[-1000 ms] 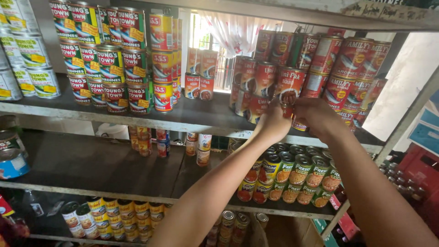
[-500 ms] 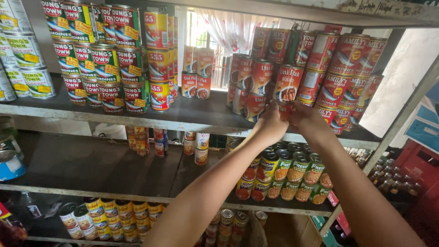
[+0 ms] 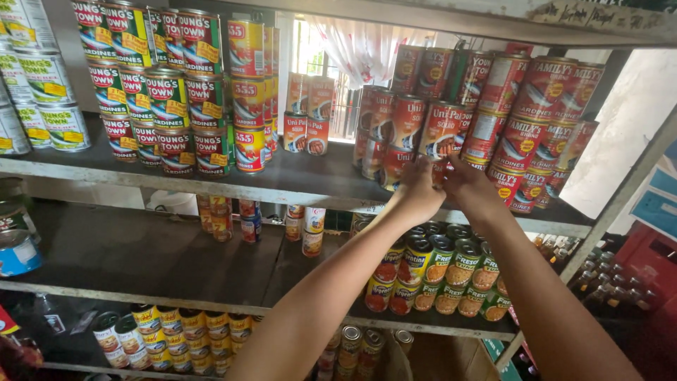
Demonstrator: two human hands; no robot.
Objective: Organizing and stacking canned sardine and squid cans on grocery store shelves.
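Red can (image 3: 438,135), grey shelf (image 3: 296,180)

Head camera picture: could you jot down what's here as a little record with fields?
place: metal shelves stocked with tinned food
left hand: raised to the upper shelf, fingers on a red can in the stack
right hand: on the same can from the other side
grip: both hands close round the can; fingertips partly hidden
left of hands: red-and-green cans, stacked
right of hands: red sardine-style cans
shelf below: green-lidded cans
behind: window with pale curtain
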